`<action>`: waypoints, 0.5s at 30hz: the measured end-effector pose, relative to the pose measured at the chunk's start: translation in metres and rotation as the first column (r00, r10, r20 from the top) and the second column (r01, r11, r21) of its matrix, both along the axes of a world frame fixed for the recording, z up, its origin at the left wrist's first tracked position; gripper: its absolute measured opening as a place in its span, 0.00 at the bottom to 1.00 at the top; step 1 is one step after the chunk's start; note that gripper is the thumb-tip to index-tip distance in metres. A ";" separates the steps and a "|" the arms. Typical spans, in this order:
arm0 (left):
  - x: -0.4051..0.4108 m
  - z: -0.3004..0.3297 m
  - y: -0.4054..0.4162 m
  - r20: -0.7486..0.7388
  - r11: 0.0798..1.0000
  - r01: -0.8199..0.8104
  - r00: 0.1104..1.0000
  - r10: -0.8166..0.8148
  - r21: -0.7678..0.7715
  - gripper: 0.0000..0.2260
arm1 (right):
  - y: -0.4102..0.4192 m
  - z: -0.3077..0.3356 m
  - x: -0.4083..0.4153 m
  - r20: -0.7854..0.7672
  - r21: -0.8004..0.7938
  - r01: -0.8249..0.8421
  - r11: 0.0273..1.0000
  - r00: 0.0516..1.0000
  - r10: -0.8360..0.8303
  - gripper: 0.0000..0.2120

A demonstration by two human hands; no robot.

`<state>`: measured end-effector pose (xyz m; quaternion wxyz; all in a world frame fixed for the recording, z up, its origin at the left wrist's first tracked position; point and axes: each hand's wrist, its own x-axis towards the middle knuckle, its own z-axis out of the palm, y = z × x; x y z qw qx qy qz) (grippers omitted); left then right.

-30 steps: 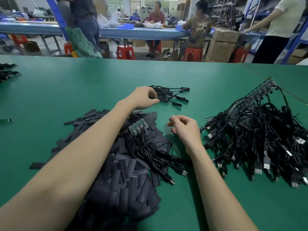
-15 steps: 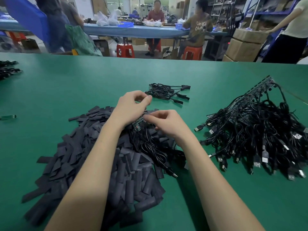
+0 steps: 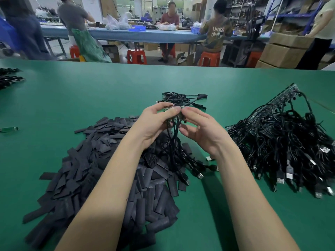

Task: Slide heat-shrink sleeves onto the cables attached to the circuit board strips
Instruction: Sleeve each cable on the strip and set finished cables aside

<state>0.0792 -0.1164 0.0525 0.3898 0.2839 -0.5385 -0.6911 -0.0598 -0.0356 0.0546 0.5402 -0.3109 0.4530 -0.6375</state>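
Note:
Both hands hold a short green circuit board strip [image 3: 174,113] lifted above the table. My left hand [image 3: 154,122] grips its left part and my right hand [image 3: 201,127] pinches its right end. Black USB cables [image 3: 181,153] hang from the strip down onto a big heap of flat black heat-shrink sleeves [image 3: 101,171] lying at the lower left. No sleeve is visibly in either hand.
A large tangle of board strips with black cables [image 3: 282,142] lies at the right. A small sleeved cable bundle [image 3: 183,98] sits behind my hands. More cables [image 3: 9,78] and a loose green board [image 3: 8,129] lie far left. People work at a far table.
Both hands have lifted the board strip off the sleeve heap and raised it, its cables trailing below. A second ago my left hand was back at the small bundle.

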 end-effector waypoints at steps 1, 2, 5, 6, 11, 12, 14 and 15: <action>-0.001 0.000 0.002 -0.001 1.000 0.008 1.000 -0.008 0.008 0.06 | 0.000 0.001 -0.001 -0.054 -0.006 0.017 1.000 0.998 -0.017 0.05; 0.000 0.000 0.003 -0.001 1.000 0.019 1.000 -0.019 0.017 0.07 | 0.000 0.001 -0.002 -0.087 -0.013 0.038 0.999 0.995 -0.039 0.04; 0.001 0.001 0.006 -0.003 0.998 0.066 0.998 -0.065 0.026 0.12 | 0.000 0.002 -0.003 -0.084 -0.022 0.044 0.999 0.995 -0.046 0.07; 0.001 0.002 0.006 -0.007 0.996 0.081 0.997 -0.081 0.029 0.13 | 0.001 0.003 -0.003 -0.083 -0.029 0.027 0.999 0.996 -0.029 0.09; 0.004 0.002 0.007 -0.026 0.985 0.149 0.989 -0.147 0.090 0.17 | 0.001 0.003 -0.002 -0.015 -0.054 -0.046 0.997 0.999 0.045 0.09; 0.004 0.002 0.008 -0.030 0.982 0.155 0.988 -0.152 0.111 0.18 | 0.000 0.002 -0.002 0.012 -0.051 -0.052 0.997 0.999 0.052 0.07; 0.005 0.002 0.009 -0.053 0.976 0.171 0.985 -0.165 0.137 0.16 | 0.000 0.001 -0.001 0.071 -0.032 -0.060 0.998 0.996 0.062 0.04; 0.005 0.002 0.009 -0.068 0.973 0.183 0.982 -0.175 0.143 0.13 | 0.000 0.001 0.000 0.108 -0.018 -0.066 0.998 0.992 0.068 0.03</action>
